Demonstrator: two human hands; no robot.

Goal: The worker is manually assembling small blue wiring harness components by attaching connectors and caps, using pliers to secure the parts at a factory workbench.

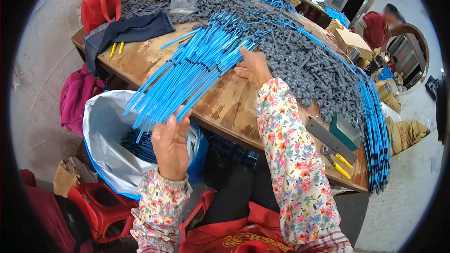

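Observation:
A thick sheaf of thin blue plastic rods (187,72) with dark bands lies slantwise on the wooden table (229,112). Its near ends stick out past the table edge. My left hand (172,143) is at those near ends, palm turned toward them and fingers stretched out. Against the sheaf's far right side rests my right hand (254,68), thumb and fingers apart. Neither hand is closed round any rods. Just beyond the right hand spreads a big heap of grey plastic fittings (300,68).
Below the table's left edge stands a white-lined bag (105,117) with dark blue rods inside. Yellow-handled pliers (338,161) and a green box (345,131) lie at the right. More blue rods (375,136) hang over the right edge. Other people work at the back.

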